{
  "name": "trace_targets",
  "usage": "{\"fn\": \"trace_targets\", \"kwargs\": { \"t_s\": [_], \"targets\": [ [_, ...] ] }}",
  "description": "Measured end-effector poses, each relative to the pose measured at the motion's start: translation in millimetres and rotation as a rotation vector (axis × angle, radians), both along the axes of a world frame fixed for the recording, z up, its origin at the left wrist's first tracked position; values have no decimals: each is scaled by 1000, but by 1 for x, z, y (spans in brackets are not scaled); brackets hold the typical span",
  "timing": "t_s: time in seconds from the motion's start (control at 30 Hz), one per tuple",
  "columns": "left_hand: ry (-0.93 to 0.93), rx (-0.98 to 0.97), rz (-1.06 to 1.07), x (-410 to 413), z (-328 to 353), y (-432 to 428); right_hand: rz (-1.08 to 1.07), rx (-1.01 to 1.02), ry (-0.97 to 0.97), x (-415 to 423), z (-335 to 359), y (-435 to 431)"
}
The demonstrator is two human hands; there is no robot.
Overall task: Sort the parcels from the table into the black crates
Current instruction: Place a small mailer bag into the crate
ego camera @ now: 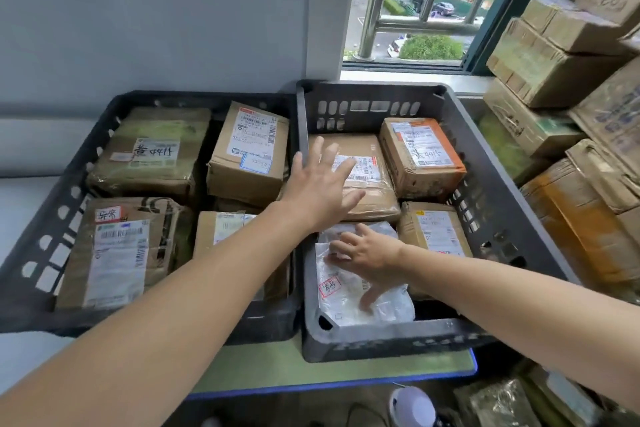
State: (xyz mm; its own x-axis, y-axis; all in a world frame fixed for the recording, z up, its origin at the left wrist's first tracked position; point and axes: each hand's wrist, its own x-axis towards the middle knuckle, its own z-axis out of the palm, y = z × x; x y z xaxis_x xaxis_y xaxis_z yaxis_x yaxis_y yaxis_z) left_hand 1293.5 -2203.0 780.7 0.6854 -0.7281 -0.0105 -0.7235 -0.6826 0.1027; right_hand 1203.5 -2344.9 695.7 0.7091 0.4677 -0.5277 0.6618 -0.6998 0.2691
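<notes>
Front of right crate: right hand flat, fingers spread, on the white bag. Further in, left hand splayed wide over the brown parcel; contact unclear. Risk, imo: slick bag skids under the palm, or rides up b/c the crate's packed.

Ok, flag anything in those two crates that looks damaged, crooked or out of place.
The front-left parcel in the left crate has torn, ragged brown wrapping along its far edge. The back-right box there sits tilted, propped on parcels beneath. In the right crate, the white plastic mailer under the right hand is crumpled. Nothing looks spilled.
</notes>
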Motion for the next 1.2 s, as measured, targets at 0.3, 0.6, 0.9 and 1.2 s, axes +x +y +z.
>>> {"fn": "trace_targets", "kwargs": {
  "t_s": [0.3,0.6,0.9,1.2],
  "targets": [
    [-22,19,51,-6,18,6,-237,157,-24,-14,43,-25],
    [-55,116,49,-27,35,12,-581,163,-155,-34,74,-25],
    [-172,45,80,-29,74,93,-732,229,-474,-29,141,40],
    [-177,-7,246,-20,85,324,-603,331,-527,8,179,254]
  ]
}}
